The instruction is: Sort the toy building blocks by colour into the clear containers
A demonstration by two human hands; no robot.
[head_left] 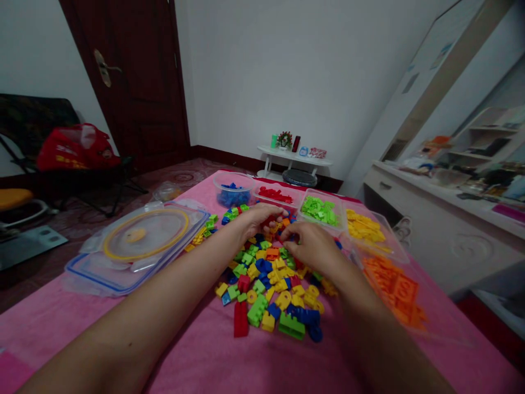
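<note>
Underneath both hands spreads the bench, covered in pink cloth. Well off to the left of the left hand lies a stack of clear lids, the top one ringed in yellow. The pile of bricks sits between the forearms and runs from under the fingers back toward the person, a loose mix of green, yellow, blue, red and orange. Beside the right wrist stands the orange tub, and past it, beyond the right hand, the yellow tub and the green tub. Just beyond the left hand are the red tub and the blue tub. The left hand lies palm down at the far edge of the pile, fingers curled over red and orange pieces; I cannot tell whether it grips any. The right hand is just beside it, fingertips drawn together on the pile; whether they pinch a brick is hidden. A long red brick lies at the near edge of the pile, close to the left forearm.
</note>
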